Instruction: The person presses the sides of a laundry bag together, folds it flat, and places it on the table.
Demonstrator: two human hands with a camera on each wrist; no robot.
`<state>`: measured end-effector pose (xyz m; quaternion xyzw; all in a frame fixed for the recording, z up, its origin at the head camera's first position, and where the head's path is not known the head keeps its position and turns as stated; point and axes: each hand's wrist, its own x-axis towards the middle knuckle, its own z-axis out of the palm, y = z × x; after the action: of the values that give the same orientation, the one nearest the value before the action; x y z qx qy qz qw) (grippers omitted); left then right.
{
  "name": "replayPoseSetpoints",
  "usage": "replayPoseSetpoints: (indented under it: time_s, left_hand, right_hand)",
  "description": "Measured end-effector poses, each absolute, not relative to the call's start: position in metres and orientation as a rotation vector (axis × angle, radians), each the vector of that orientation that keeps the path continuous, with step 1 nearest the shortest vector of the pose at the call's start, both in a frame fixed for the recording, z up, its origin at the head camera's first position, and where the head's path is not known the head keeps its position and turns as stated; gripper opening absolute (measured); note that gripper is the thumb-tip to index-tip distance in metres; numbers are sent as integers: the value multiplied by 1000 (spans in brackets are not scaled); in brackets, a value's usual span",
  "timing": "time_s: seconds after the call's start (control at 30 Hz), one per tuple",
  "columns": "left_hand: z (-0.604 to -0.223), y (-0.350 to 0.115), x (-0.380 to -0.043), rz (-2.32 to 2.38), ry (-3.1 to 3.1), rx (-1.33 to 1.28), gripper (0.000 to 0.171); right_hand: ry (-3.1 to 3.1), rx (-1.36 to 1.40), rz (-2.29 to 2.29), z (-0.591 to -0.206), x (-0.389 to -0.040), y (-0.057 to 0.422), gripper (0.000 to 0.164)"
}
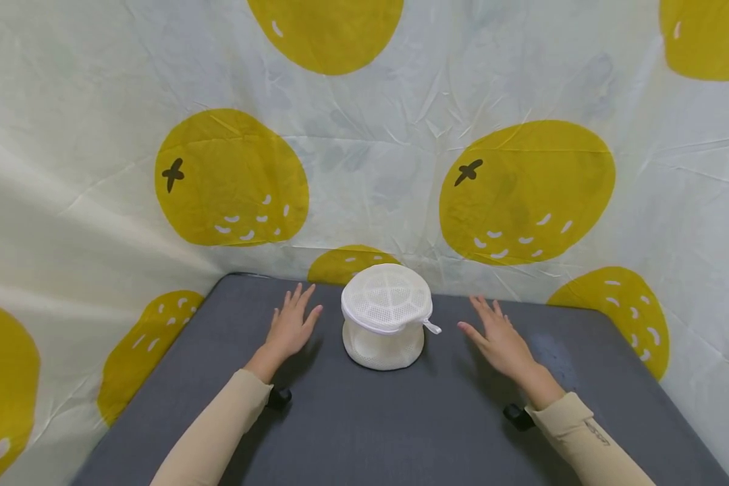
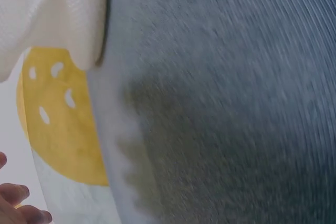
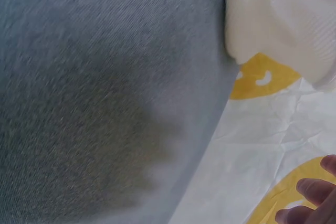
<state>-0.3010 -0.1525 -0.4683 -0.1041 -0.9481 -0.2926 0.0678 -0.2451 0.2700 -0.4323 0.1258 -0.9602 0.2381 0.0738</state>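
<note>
A white mesh laundry bag (image 1: 385,304), round and standing upright, sits on the dark grey table toward its back edge. Its domed lid has a zip rim, with a small white pull tab (image 1: 432,327) at the right. To the left of the bag, my left hand (image 1: 290,327) hovers with fingers spread, apart from it. On the other side my right hand (image 1: 501,341) is held likewise, fingers extended and holding nothing. Both wrist views catch part of the bag's side (image 2: 86,14) and a few fingertips (image 3: 315,190) at the lower corner.
The grey table (image 1: 364,425) carries the shadows of both hands. Behind it and at the sides hangs a pale cloth (image 1: 370,182) printed with large yellow fruit. A dark wrist camera (image 1: 278,398) is worn under the left cuff, another (image 1: 518,416) under the right.
</note>
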Motion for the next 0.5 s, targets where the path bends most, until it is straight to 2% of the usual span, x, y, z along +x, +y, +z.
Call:
replayPoseSetpoints:
  time_s: [0.3,0.5]
  left_hand:
    - [-461,-143,-292,-1208,-2696,-379,59]
    - [-454,-135,-287,-1366,-2646,-335,55]
  right_hand:
    - [-2898,373,841,-426,-241,260,75]
    - [-2872,381,953,-425,-241,256,74]
